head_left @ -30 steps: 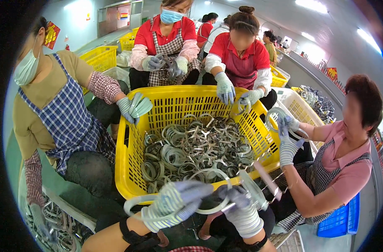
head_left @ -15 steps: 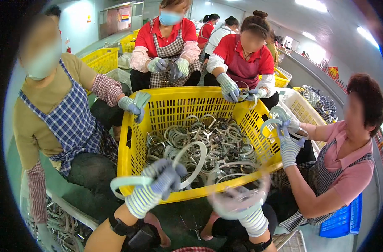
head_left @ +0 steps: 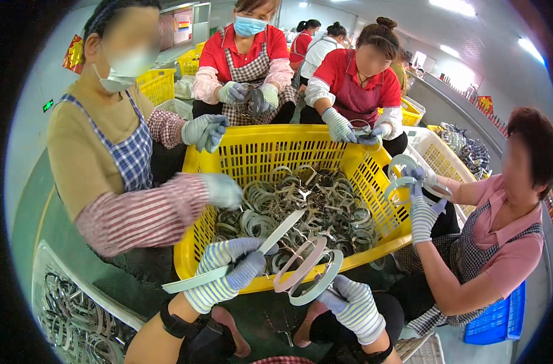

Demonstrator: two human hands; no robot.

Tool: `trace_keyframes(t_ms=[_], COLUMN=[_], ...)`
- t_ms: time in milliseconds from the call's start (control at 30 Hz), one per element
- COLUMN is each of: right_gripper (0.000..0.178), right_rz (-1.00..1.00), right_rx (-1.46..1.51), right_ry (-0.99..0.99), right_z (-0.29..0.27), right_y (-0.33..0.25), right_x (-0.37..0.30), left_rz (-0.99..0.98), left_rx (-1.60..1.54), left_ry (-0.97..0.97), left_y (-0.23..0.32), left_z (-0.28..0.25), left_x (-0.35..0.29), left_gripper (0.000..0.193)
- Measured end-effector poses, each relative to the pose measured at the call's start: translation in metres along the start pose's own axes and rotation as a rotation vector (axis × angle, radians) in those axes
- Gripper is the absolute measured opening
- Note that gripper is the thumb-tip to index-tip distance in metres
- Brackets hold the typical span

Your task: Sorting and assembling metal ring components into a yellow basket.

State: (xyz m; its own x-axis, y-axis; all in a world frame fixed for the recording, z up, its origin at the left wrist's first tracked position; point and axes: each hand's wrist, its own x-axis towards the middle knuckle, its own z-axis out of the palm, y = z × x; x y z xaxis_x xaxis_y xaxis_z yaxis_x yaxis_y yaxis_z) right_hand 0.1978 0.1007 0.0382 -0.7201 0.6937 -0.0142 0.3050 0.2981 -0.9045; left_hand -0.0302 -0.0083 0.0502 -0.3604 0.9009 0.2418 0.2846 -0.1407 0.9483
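My left hand, in a striped knit glove, is closed around a pale grey-green curved band, seen nearly edge-on as a long flat strip. Beside it, my right hand, gloved alike, grips curved bands by their lower right end: a pinkish one and a pale green one, with thin metal parts between them. Both hands are over the near rim of a yellow slatted basket. Inside it lies a heap of similar curved bands with metal pieces.
Co-workers sit around the basket; the one at left reaches a gloved hand over it. At right, another holds curved bands. A white crate of metal pieces stands at lower left, a blue crate at lower right.
The band in my left hand has turned from an open curve to edge-on. My right hand's bands have swung left and show sharper. The co-worker at left has leaned in, reaching over the basket.
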Motion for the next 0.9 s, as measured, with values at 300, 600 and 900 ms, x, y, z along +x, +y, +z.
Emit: trace_keyframes(t_ms=[300,600,900], right_gripper=[0.029,0.029,0.031], right_rz=[0.039,0.042,0.002], right_rx=[0.218,0.308,0.214], right_ry=[-0.01,-0.037,-0.013], right_z=[0.001,-0.005,-0.007], right_y=[0.005,0.013,0.014], right_x=[-0.002,-0.004,0.005], left_rz=[0.154,-0.186,0.029], left_rx=[0.189,-0.121,-0.085], left_ry=[-0.043,0.218,0.075], left_y=[0.005,0.008,-0.002], left_z=[0.001,-0.013,-0.003], left_x=[0.001,0.006,0.006], left_gripper=[0.019,0.031,0.022])
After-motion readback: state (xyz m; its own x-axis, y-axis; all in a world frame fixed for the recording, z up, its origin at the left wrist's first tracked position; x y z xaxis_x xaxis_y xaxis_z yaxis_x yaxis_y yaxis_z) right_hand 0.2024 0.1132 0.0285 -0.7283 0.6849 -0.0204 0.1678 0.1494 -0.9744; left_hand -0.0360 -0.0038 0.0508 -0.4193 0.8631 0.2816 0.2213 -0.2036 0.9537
